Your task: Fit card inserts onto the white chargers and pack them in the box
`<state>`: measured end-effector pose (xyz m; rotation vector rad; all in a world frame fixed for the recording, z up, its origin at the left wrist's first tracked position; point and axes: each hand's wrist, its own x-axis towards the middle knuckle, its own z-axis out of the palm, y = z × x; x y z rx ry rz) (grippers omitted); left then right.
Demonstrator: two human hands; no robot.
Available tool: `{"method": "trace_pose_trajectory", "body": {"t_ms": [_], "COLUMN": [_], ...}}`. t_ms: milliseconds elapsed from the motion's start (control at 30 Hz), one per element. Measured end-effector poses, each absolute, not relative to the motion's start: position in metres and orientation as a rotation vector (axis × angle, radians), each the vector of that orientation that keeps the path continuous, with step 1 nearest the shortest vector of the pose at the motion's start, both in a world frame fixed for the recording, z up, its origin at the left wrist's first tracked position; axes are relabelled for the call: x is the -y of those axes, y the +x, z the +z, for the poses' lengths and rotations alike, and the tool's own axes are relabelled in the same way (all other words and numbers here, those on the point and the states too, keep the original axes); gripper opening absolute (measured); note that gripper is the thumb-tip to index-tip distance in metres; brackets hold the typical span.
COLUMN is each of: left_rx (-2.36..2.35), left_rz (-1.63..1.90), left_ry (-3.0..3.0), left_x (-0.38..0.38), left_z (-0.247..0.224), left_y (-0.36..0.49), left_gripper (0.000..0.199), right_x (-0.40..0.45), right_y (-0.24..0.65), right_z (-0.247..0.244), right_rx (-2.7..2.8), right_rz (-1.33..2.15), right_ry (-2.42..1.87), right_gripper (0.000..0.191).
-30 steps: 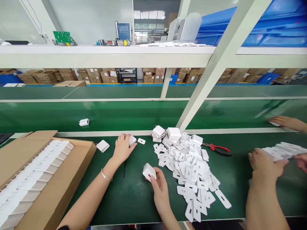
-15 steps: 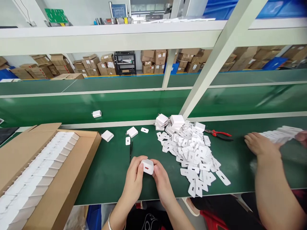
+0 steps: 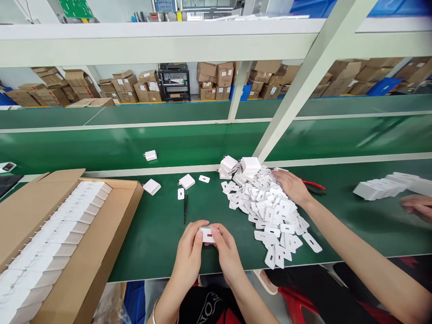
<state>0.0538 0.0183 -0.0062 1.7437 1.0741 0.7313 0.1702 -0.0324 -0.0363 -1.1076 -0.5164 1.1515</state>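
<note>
Left hand [image 3: 189,246], right hand [image 3: 228,249]: curled together, clamped on white boxy plastic charger with red slot [image 3: 206,237] | charger: over green counter [image 3: 151,252], near side | writing: white lettering [image 3: 209,309], black shirt [image 3: 189,306], partly legible

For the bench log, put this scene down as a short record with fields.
Left hand: grips white adapter
Right hand: grips the same adapter
Adapter pose: slot end with red mark facing the camera
Pile of slotted white plates: right of both hands
Co-worker's hand: at the pile's far right edge
Carton: open, at left, holding rows of adapters
Thin black tool: on green bench
</note>
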Motion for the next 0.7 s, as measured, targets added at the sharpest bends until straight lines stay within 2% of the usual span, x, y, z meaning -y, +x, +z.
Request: {"method": "trace_pose_trajectory", "body": {"t_ms": [267, 467, 700], "left_rx": [-1.023, -1.052, -1.089], "left_rz": [0.728, 0.819, 0.857], "left_ry": [1.715, 1.673, 1.702], "left_x": [-0.020, -0.011, -0.011], "left_z": [-0.007, -0.009, -0.014], "left_y": [0.054, 0.056, 0.055], "left_gripper": [0.040, 0.047, 0.048], "right_x": [0.032, 0.034, 0.030], "right_y": [0.171, 0.170, 0.162], "right_z": [-0.036, -0.036, -0.040], "right_rx": [0.542, 0.609, 0.615], "right_rz": [1.147, 1.084, 1.076], "right_ry": [-1.082, -1.045, -1.042], "right_gripper": [0.043, 0.036, 0.037]}}
